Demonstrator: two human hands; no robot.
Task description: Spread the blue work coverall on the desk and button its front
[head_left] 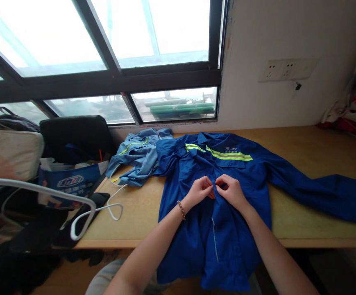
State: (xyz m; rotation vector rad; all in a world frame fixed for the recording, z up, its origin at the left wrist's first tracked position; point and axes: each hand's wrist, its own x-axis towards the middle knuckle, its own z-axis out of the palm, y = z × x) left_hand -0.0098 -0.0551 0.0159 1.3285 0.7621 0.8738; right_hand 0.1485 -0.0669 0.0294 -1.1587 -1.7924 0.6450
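A dark blue work jacket (184, 213) with yellow-and-grey reflective strips lies front up, its collar toward the wall and its hem hanging over the table's near edge. My left hand (200, 189) pinches the front placket from the left, fingers closed, a beaded bracelet on that wrist. Facing it, my right hand (230, 190) pinches the other side of the placket, thumb and forefinger together. The fingertips are almost touching; any button between them is too small to make out. One sleeve stretches far right; the other is bunched at the left.
A lighter blue garment (141, 155) lies crumpled beside the jacket on the wooden table (137, 213). A white cable (116, 205) and a white curved tube (42, 186) are at the left, near a printed bag (73, 180) and a black chair back (76, 137). Wall sockets (288, 69) sit at right.
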